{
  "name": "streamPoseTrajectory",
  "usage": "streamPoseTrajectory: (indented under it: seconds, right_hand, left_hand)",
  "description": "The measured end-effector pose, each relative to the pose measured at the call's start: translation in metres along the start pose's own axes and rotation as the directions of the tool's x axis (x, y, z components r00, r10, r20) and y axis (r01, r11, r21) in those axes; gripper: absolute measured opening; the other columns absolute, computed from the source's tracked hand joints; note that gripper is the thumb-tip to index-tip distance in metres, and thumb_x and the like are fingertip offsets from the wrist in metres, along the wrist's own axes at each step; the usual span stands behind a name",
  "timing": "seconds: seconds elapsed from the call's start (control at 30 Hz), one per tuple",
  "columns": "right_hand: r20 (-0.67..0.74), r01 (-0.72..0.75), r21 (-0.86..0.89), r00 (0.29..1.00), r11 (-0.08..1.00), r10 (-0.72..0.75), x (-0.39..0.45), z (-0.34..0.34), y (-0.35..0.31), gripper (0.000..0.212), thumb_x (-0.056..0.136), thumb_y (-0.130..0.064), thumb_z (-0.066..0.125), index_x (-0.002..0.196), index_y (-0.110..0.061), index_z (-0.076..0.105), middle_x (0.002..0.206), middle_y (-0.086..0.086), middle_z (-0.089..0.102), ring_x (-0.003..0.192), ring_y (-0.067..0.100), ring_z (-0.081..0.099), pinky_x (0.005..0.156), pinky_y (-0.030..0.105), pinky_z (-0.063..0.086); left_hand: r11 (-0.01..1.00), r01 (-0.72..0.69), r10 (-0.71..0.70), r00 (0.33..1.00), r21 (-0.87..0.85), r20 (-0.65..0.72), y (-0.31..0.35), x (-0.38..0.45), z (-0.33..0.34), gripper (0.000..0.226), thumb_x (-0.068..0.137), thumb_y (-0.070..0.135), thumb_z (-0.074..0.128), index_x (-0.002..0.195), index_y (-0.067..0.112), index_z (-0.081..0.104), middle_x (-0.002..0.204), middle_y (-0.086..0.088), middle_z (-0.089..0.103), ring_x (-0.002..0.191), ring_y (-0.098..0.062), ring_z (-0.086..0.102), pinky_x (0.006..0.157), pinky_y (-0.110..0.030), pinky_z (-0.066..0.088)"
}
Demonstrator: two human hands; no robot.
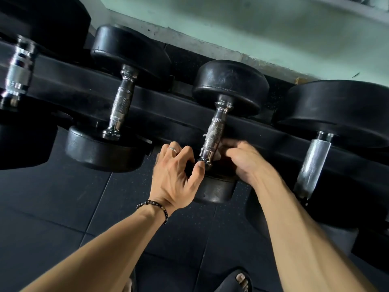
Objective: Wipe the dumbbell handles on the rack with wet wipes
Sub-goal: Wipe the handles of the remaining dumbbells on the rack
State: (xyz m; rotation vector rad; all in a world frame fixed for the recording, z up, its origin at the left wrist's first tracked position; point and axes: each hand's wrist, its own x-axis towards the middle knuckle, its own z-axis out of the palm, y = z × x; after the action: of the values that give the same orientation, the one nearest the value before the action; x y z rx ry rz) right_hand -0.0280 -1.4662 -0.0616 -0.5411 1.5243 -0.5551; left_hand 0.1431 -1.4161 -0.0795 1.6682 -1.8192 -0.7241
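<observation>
Chrome dumbbell handle point(213, 137) flanked by left hand point(172, 175) and right hand point(246, 163).

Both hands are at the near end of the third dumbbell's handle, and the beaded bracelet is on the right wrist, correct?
Not quite. The head view shows the bracelet on the left wrist, not the right. The rest stands: the left hand and right hand are both at the near end of the third dumbbell's handle.
</observation>
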Motion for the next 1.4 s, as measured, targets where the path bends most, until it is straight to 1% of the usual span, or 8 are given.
streamPoseTrajectory:
  seconds: [0.2,0.3,0.4,0.53,0.77,0.97,1.13,1.4]
  right_hand:
    - [-0.104,0.088,0.227,0.992,0.97,-0.066,0.031,0.003,-0.019,0.039,0.09,0.013,0.045,0.089,-0.016,0.071,0.078,0.002,0.076,0.074,0.015,0.07,0.076,0.035,0.058]
    - [0.012,0.041,-0.028,0.999,0.999,-0.041,0.021,0.002,0.004,0.046,0.083,0.019,0.042,0.088,-0.014,0.073,0.085,0.011,0.076,0.087,0.028,0.07,0.083,0.041,0.056]
    - [0.041,0.079,-0.196,0.997,0.977,-0.073,0.019,-0.007,0.004,0.046,0.082,0.018,0.045,0.083,-0.018,0.073,0.077,0.004,0.076,0.08,0.02,0.071,0.074,0.033,0.059]
    - [-0.114,0.22,0.088,0.971,0.972,-0.21,0.04,-0.009,-0.025,0.05,0.084,0.017,0.046,0.074,-0.023,0.074,0.078,0.0,0.075,0.075,0.013,0.066,0.07,0.03,0.056]
    - [0.152,0.034,-0.164,0.988,0.986,-0.009,0.02,-0.012,0.0,0.04,0.084,0.021,0.046,0.106,-0.005,0.067,0.098,0.02,0.071,0.089,0.027,0.065,0.082,0.037,0.055]
    - [0.126,0.007,0.272,0.991,0.962,-0.043,0.045,-0.012,-0.02,0.046,0.087,0.016,0.046,0.103,-0.021,0.066,0.102,0.008,0.076,0.092,0.023,0.068,0.085,0.039,0.05]
    - [0.207,-0.009,-0.176,0.977,0.984,0.046,0.017,-0.027,0.0,0.03,0.092,0.004,0.054,0.102,-0.02,0.068,0.088,0.001,0.071,0.084,0.013,0.065,0.071,0.03,0.046]
    - [-0.07,0.324,-0.115,0.94,0.939,-0.333,-0.062,-0.026,-0.002,0.033,0.093,-0.003,0.059,0.097,-0.032,0.074,0.088,-0.008,0.075,0.079,0.007,0.065,0.063,0.025,0.047]
  left_hand:
    - [1.0,-0.012,0.012,1.0,-0.004,-0.004,-0.001,0.001,0.001,0.047,0.089,0.055,0.038,0.073,0.013,0.054,0.078,-0.001,0.044,0.081,-0.021,0.044,0.071,-0.038,0.042]
    - [1.0,-0.016,0.016,1.0,-0.01,-0.012,-0.001,0.0,0.0,0.048,0.089,0.055,0.038,0.073,0.013,0.054,0.078,0.0,0.043,0.08,-0.02,0.043,0.071,-0.039,0.043]
    - [1.0,-0.008,0.008,1.0,-0.009,-0.011,-0.001,-0.001,0.0,0.048,0.089,0.055,0.038,0.073,0.013,0.054,0.079,-0.001,0.045,0.08,-0.02,0.044,0.071,-0.039,0.044]
    - [1.0,-0.002,0.002,1.0,-0.012,-0.011,0.0,0.0,0.0,0.046,0.09,0.055,0.036,0.072,0.015,0.052,0.079,0.001,0.044,0.078,-0.018,0.042,0.069,-0.038,0.043]
    - [1.0,-0.001,0.001,1.0,-0.004,-0.015,0.0,-0.001,-0.001,0.046,0.09,0.055,0.035,0.073,0.016,0.052,0.078,0.003,0.042,0.077,-0.017,0.04,0.069,-0.036,0.042]
    - [1.0,0.015,-0.015,1.0,0.003,-0.005,0.0,-0.002,-0.001,0.048,0.091,0.057,0.033,0.075,0.017,0.054,0.079,0.002,0.044,0.078,-0.017,0.041,0.07,-0.035,0.042]
    - [1.0,0.002,-0.002,1.0,-0.012,-0.003,0.002,-0.001,-0.002,0.045,0.09,0.055,0.034,0.074,0.017,0.052,0.079,0.002,0.044,0.078,-0.016,0.04,0.069,-0.037,0.042]
    - [0.991,-0.097,0.081,0.983,0.095,0.163,0.011,0.006,-0.017,0.04,0.092,0.051,0.035,0.086,0.019,0.058,0.083,0.004,0.05,0.081,-0.018,0.048,0.078,-0.041,0.045]
